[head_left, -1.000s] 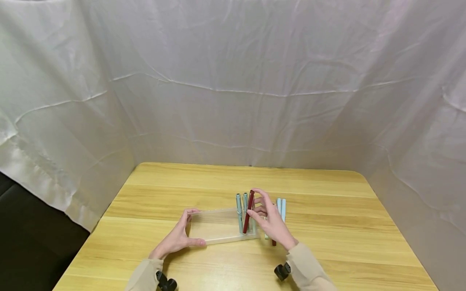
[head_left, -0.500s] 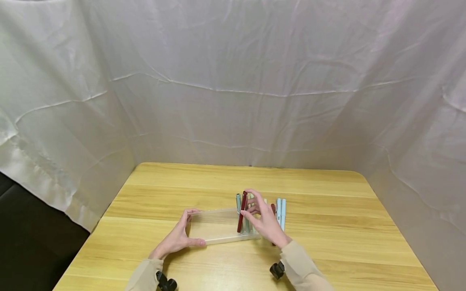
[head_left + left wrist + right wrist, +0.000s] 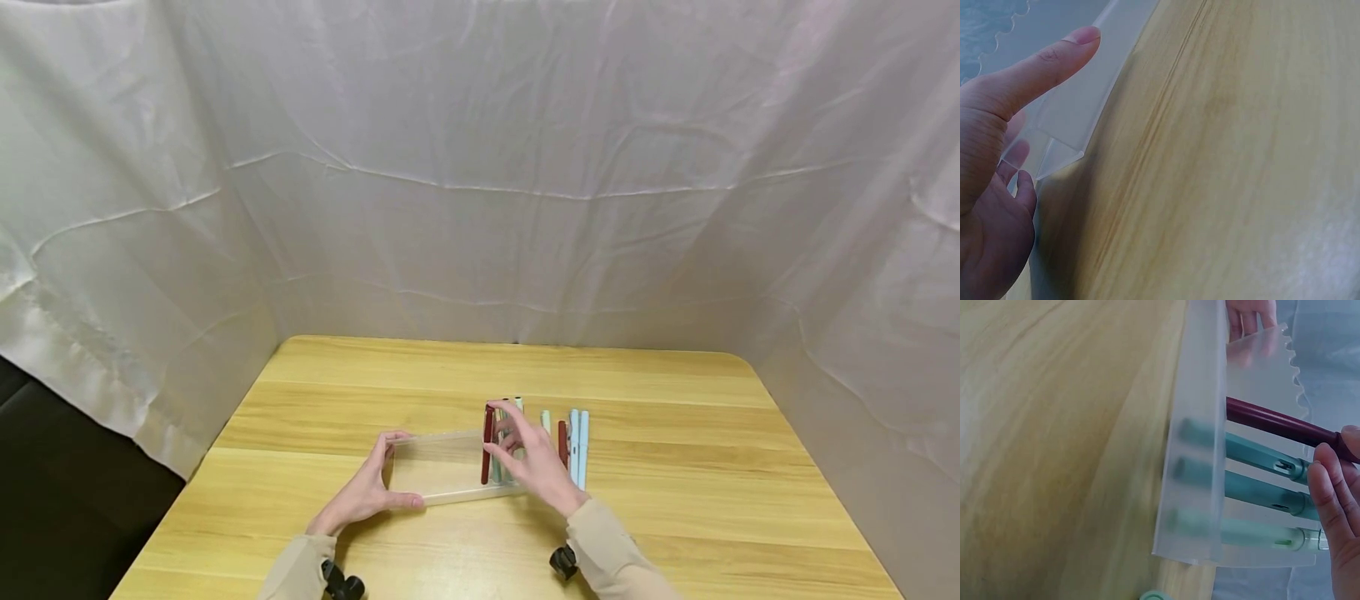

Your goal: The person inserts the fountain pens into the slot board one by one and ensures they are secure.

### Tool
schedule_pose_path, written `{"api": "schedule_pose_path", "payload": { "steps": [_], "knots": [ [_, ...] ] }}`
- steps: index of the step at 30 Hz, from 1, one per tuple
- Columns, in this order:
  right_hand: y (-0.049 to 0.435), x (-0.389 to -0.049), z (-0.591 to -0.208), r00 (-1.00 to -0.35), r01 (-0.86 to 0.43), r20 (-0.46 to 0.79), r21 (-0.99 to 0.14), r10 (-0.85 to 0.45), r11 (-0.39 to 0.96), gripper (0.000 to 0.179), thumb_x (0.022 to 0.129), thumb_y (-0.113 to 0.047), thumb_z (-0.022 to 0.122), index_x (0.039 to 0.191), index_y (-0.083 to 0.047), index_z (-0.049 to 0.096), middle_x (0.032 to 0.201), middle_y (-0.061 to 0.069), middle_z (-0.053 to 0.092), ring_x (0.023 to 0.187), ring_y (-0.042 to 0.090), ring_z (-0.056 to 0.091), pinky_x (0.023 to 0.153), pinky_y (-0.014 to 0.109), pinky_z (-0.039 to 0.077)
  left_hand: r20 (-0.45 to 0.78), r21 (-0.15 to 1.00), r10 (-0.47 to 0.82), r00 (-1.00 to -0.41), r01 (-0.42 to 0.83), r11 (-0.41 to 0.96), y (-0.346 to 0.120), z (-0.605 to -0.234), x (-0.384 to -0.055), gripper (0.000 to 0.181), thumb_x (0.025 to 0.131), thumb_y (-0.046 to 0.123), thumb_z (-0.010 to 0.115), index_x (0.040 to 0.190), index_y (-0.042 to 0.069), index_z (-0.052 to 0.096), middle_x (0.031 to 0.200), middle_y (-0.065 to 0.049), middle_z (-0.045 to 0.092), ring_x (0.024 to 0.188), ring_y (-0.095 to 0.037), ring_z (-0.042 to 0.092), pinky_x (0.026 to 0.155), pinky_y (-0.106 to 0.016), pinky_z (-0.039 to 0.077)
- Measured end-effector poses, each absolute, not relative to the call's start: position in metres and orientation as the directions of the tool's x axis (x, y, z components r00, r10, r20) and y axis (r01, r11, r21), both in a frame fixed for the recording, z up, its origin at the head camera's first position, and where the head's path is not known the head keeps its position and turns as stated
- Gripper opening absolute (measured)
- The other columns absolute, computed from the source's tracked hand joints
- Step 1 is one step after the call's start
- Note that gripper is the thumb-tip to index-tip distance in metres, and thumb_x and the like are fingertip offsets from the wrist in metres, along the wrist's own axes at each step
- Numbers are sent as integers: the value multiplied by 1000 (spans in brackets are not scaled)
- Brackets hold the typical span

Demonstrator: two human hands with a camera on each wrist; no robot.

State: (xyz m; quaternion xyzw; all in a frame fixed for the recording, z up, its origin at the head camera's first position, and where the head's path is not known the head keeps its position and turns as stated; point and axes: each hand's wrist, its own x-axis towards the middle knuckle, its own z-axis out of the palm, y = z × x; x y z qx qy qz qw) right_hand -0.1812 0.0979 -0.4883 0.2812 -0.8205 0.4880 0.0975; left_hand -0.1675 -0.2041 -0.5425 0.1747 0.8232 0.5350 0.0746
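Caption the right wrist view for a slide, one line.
Right fingers hold a red pen beside two teal pens and a green pen that lie in a clear tray.

No txt, labels, brands, nos. or signs legible in any view, incl. pens (image 3: 1254, 492) nr right edge of clear holder (image 3: 442, 462), holder itself, table (image 3: 675, 467) or cloth backdrop (image 3: 480, 250).

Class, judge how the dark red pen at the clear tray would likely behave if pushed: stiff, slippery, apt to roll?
The dark red pen is probably stiff: its slim barrel shows no bend. Its glossy surface suggests it may slip. It looks rounded, so it might roll.
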Motion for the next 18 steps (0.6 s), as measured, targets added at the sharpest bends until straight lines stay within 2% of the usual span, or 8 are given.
{"api": "schedule_pose_path", "payload": {
  "steps": [5,11,18],
  "knots": [
    [97,-180,-489,-823,-554,419,-740,-383,381,65,89,-6,74,146,-12,45,104,13,71,70,7,66,65,25,62,65,907,364,-929,207,367,-204,-542,-167,95,71,23,92,143,10,32,154,-21,34,150,-46,24,125,-63,15],
    [95,-181,-491,-809,-577,434,-715,-396,395,64,89,-7,74,146,-12,45,102,13,72,68,3,62,62,20,60,70,907,365,-928,212,364,-204,-542,-168,95,71,23,92,143,10,32,154,-22,33,150,-47,23,125,-64,14],
    [93,-181,-491,-785,-613,459,-673,-417,414,64,87,-5,76,144,-11,48,98,10,73,64,-1,56,54,15,53,78,908,377,-923,222,356,-204,-541,-167,95,71,24,92,143,8,31,154,-23,32,149,-48,23,124,-68,14]
  ]
}}
